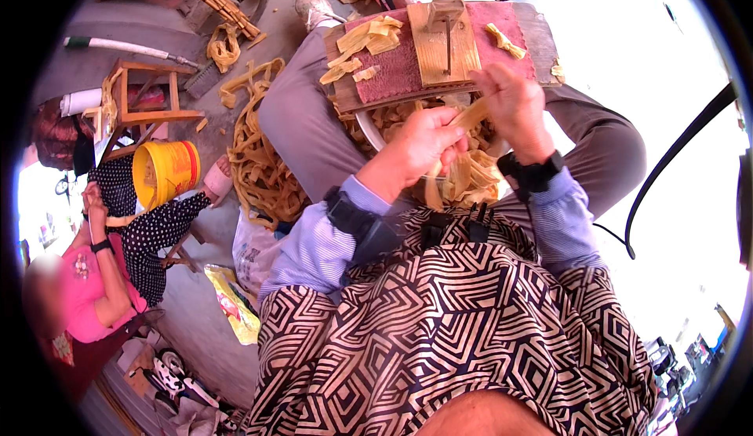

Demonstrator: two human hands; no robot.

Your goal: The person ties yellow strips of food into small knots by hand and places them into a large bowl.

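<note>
My left hand (423, 145) pinches a flat, pale tan strip (473, 114) whose material I cannot make out. My right hand (514, 110) is closed at the strip's other end, so it spans the short gap between them. Below my hands, more tan strips (471, 177) fill a white-rimmed basin (369, 130) between my knees. Just beyond lies a wooden board (545, 43) covered partly by red cloth (502, 20). A pale wood block (431, 51) with a metal piece (448, 43) is on it. Short strip pieces (369, 40) lie to its left, and a tied-looking piece (506, 41) to its right.
Left of my leg is a heap of long tan strips (263, 161). Farther left are a yellow bucket (166, 173), a wooden stool (157, 114), a brush with a white handle (133, 47) and a seated person in pink (102, 279). A black strap (674, 153) curves at right.
</note>
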